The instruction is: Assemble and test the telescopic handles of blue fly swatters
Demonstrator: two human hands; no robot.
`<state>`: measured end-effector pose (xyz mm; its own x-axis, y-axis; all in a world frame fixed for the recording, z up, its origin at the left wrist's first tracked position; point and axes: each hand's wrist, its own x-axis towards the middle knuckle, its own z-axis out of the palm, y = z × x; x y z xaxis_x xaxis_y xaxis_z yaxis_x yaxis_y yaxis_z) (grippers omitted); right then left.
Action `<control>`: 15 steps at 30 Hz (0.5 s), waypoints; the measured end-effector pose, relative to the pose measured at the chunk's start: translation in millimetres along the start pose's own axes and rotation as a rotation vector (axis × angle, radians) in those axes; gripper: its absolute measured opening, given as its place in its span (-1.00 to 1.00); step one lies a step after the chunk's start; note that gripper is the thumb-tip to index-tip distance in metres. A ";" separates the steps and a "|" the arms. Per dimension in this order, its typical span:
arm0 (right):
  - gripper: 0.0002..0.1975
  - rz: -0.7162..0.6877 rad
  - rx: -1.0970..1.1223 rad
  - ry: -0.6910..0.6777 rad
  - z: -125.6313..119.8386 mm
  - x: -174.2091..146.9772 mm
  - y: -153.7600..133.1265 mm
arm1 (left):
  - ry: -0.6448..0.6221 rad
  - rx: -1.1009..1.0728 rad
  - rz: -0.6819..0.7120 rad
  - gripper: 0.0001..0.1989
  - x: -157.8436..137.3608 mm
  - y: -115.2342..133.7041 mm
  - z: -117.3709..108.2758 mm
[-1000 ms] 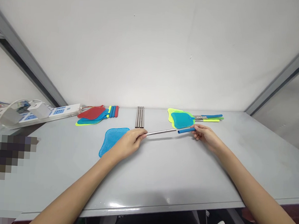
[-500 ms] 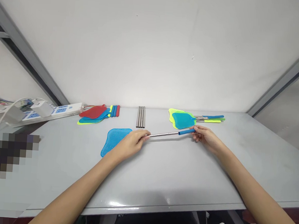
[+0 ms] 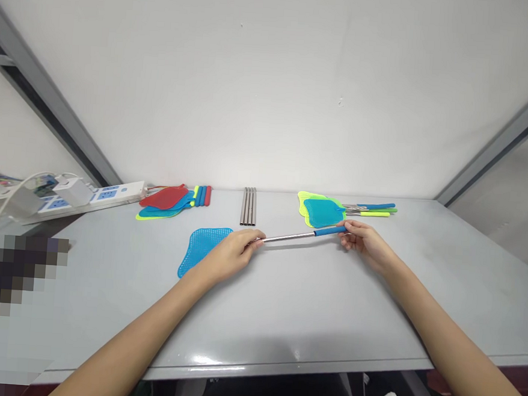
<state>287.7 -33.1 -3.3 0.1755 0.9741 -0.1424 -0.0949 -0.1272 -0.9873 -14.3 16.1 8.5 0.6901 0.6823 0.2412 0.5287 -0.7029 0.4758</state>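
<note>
A fly swatter with a perforated blue head [image 3: 207,242], a metal rod [image 3: 288,237] and a blue handle grip [image 3: 327,231] stretches between my two hands above the table. My left hand [image 3: 235,253] is closed around the rod near the head and covers the joint between them. The fingers of my right hand [image 3: 363,241] pinch the far end of the blue grip, hiding its tip. Behind the right hand lies a pile of whole swatters [image 3: 324,213] with teal and yellow-green heads. Several bare metal tubes [image 3: 249,206] lie side by side behind the left hand.
Loose swatter heads [image 3: 164,197] in red, blue and yellow-green are stacked at the back left. Beside them lie coloured handle grips [image 3: 203,196]. A power strip [image 3: 119,193] with chargers and cables is at the far left. A wall [image 3: 275,102] closes off the table's back.
The blue grip has slid slightly further left along the rod, and my right hand has shifted a little with it. My left hand stays in place.
</note>
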 end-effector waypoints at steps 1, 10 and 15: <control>-0.89 -0.002 0.002 0.001 0.1 -0.6 -0.7 | 0.000 0.001 0.002 -0.72 0.2 -0.1 0.2; -0.90 -0.015 -0.032 0.059 2.0 -0.9 -1.5 | 0.008 0.007 0.004 -0.73 0.1 0.8 0.1; -0.90 0.007 -0.043 0.038 2.5 -0.7 -0.2 | 0.002 0.008 0.002 -0.71 0.3 1.3 0.4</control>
<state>285.1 -33.3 -2.9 0.2119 0.9655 -0.1512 -0.0540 -0.1429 -0.9883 -13.1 15.3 8.8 0.6902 0.6812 0.2440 0.5313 -0.7060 0.4683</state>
